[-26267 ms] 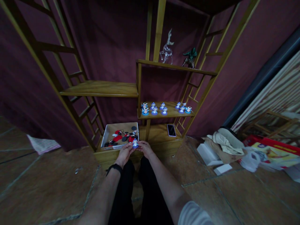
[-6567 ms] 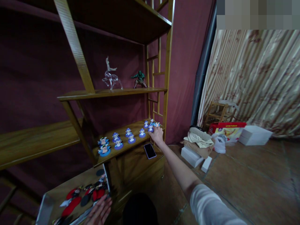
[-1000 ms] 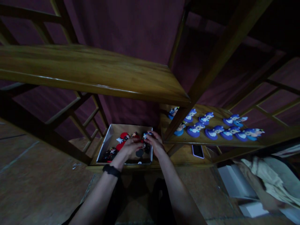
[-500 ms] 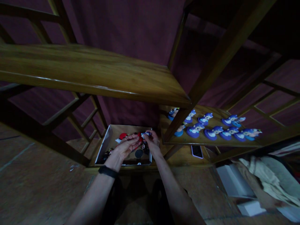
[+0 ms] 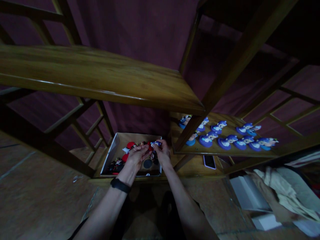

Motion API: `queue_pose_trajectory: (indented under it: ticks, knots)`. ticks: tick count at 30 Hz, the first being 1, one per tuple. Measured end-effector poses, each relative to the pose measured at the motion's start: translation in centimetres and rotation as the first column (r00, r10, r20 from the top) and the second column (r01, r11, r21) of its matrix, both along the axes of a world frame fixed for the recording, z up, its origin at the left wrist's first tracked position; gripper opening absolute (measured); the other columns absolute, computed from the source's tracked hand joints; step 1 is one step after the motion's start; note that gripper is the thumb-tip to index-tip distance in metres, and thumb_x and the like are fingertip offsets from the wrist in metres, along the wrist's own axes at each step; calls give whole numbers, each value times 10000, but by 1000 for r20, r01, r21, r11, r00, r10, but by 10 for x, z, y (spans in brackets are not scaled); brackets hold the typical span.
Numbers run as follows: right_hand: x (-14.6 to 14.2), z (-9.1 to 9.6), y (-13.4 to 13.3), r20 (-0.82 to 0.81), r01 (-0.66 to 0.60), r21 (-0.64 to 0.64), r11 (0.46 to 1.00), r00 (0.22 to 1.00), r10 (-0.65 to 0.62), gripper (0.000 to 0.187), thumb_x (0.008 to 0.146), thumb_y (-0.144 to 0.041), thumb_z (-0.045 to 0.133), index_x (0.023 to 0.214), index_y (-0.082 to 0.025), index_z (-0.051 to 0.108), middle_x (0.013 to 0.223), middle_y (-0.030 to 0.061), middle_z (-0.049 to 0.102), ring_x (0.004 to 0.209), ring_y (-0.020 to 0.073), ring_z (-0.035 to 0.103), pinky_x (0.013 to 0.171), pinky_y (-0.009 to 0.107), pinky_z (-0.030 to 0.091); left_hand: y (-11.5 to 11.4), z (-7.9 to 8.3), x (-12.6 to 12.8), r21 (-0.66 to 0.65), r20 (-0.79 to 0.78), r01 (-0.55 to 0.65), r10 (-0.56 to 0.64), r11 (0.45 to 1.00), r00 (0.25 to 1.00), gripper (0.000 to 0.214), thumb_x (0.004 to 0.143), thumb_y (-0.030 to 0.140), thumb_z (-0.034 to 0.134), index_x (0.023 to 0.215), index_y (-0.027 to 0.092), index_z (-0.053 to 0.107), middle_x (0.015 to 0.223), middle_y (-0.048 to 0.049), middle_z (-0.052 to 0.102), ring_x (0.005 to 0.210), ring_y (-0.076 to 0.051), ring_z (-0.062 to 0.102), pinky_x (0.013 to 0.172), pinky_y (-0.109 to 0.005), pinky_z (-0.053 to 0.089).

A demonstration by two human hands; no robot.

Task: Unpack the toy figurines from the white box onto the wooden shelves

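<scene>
Over an open cardboard box (image 5: 111, 151), my two hands meet at a small figurine (image 5: 156, 143) with purple-blue and white parts and a red part at its left side. My right hand (image 5: 163, 153) pinches it from the right. The fingers of my left hand (image 5: 136, 156), a black band on that wrist, are closed at its red part; their exact grip is partly hidden. Beneath them in the box lie several figurines (image 5: 119, 164) in red, black and white, and a dark round disc (image 5: 147, 163).
Purple-haired figurines (image 5: 227, 141) on round bases stand in rows on the wooden shelf (image 5: 225, 152) to the right. A phone (image 5: 209, 162) lies below it. A thick wooden shelf (image 5: 100, 78) overhangs the box. White boxes (image 5: 250, 193) and a pale cloth (image 5: 282, 191) are at lower right.
My left hand and forearm have shifted right, uncovering more red and black figurines at the box's left. My right hand stays at the purple-blue figurine, almost unmoved.
</scene>
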State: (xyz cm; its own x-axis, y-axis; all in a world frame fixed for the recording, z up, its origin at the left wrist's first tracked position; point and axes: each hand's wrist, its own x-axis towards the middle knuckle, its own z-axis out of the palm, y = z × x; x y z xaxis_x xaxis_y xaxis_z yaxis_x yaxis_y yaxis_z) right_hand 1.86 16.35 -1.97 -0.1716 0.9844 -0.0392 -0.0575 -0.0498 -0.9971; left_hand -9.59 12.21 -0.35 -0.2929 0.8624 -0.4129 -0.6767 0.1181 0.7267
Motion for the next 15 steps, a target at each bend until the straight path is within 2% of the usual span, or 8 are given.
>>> queue_pose_trajectory:
  ticks: [3, 5, 10, 15]
  knots:
    - [-3, -3, -3, 152, 101, 147, 984, 981, -123, 252, 707, -336, 583, 941, -250, 544, 892, -14, 593, 825, 138, 558, 774, 266, 450, -2, 0, 5, -15, -5, -59, 59, 998, 998, 45, 639, 74, 682, 635, 101, 647, 651, -37, 664, 628, -142, 633, 666, -312, 551]
    - [-5, -2, -5, 200, 88, 192, 977, 972, -127, 257, 720, -330, 568, 958, -235, 545, 899, -3, 596, 824, 145, 567, 775, 276, 456, -3, -1, 9, -5, -29, -85, 85, 996, 996, 84, 601, 128, 720, 632, 99, 648, 645, -38, 662, 617, -145, 625, 652, -315, 542]
    - [-6, -1, -6, 225, 83, 208, 975, 966, -130, 253, 733, -330, 558, 963, -224, 549, 864, 3, 602, 791, 144, 580, 739, 268, 474, -4, -2, 17, 77, -123, -169, 178, 983, 976, 227, 492, 240, 786, 605, 101, 647, 621, -21, 647, 565, -126, 587, 611, -279, 513]
    - [-6, 0, -5, 212, 40, 207, 978, 974, -84, 241, 711, -320, 584, 930, -221, 567, 850, -3, 610, 787, 142, 586, 733, 255, 475, -6, 2, 15, 79, -168, -147, 158, 986, 973, 193, 518, 220, 771, 590, 100, 639, 588, -17, 629, 557, -122, 582, 586, -257, 514]
